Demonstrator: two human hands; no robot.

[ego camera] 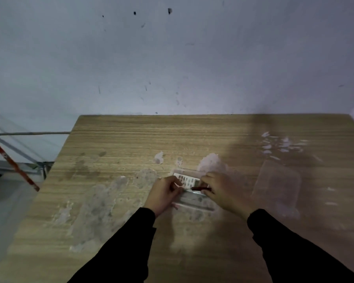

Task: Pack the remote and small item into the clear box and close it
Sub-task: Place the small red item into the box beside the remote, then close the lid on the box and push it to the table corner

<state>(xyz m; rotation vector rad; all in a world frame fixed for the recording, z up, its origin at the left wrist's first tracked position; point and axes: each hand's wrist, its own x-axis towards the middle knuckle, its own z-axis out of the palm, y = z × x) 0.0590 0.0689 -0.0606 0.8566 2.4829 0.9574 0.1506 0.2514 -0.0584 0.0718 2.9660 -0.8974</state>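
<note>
Fingers of right hand (223, 190) pinch small dark item (200, 188) over clear box (194, 201); left hand (164, 193) grips box.

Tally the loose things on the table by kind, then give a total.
Clear box: 1
Clear lid, lying apart to the right: 1
White remote, at the box: 1
Small dark item, at the right hand's fingers: 1
Total: 4
</note>
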